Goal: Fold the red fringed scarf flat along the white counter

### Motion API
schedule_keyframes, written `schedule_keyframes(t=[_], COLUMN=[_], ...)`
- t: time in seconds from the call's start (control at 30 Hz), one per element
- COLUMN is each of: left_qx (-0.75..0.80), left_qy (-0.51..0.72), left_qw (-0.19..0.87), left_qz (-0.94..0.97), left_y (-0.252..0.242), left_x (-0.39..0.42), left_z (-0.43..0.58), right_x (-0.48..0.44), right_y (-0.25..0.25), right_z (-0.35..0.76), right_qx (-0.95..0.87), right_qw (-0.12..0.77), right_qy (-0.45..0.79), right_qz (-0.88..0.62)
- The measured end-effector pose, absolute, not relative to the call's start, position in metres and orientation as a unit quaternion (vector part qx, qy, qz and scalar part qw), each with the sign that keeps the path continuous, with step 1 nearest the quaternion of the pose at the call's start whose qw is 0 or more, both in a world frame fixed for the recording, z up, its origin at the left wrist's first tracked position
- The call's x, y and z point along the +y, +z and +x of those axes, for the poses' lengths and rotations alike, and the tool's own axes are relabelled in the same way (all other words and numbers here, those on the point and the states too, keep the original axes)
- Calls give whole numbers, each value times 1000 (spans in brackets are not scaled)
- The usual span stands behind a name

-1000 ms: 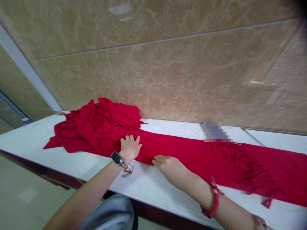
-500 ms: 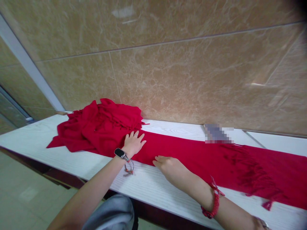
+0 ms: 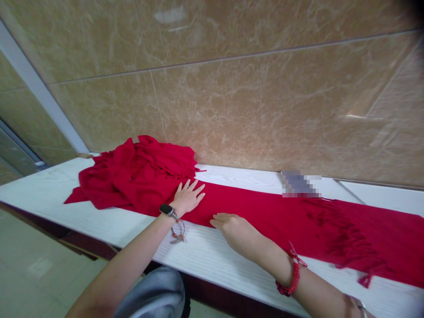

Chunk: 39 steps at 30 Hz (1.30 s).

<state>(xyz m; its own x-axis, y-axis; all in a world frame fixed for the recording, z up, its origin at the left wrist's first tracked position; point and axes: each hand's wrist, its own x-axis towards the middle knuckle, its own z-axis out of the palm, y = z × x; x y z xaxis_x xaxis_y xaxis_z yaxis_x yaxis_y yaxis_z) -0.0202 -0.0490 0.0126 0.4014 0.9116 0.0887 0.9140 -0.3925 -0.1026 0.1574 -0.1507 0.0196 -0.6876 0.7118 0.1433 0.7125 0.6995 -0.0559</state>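
Observation:
A long red scarf [image 3: 258, 210] with fringed ends lies in a folded strip along the white tabletop, its left part bunched in a loose heap [image 3: 132, 172]. My left hand [image 3: 188, 198] lies flat on the strip beside the heap, fingers spread, a dark-screened band on the wrist. To its right, at the scarf's near edge, is my right hand [image 3: 233, 227]. Its fingers are drawn together on the cloth there, and the fingertips are partly hidden. A tasselled fringe [image 3: 351, 240] lies across the strip further right.
The white table [image 3: 212, 251] is narrow and runs against a brown marbled wall [image 3: 232, 106]. Behind the scarf, a pixelated flat object [image 3: 300, 184] rests near the wall. A grey-clad knee [image 3: 154, 293] is close to the front edge, with tiled floor at lower left.
My left hand has slid slightly right over the scarf, its fingers a little more spread. My right hand has barely shifted left along the near edge.

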Motion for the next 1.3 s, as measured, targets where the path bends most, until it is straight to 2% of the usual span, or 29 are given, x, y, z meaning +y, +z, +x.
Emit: schedule_keyframes(t=[0.13, 0.23, 0.33, 0.7, 1.03, 1.3], left_qx=[-506, -408, -376, -361, -404, -333], left_qy=[-53, -31, 0, -7, 82, 122], left_qw=[119, 53, -9, -31, -72, -92], left_qz=[-853, -911, -926, -932, -908, -930], left_y=[14, 11, 6, 13, 21, 37], left_x=[-58, -58, -53, -51, -59, -61], left_z=[-16, -13, -13, -22, -18, -11], right_x=[-146, -142, -139, -129, -142, -156], right_y=[16, 15, 14, 16, 13, 46], right_z=[162, 168, 171, 175, 171, 211], right_qx=[-888, -875, -878, -886, -900, -858], right_qw=[97, 76, 58, 97, 19, -36], right_qy=[25, 74, 94, 44, 26, 150], right_qz=[-448, -472, -466, -452, -434, -490])
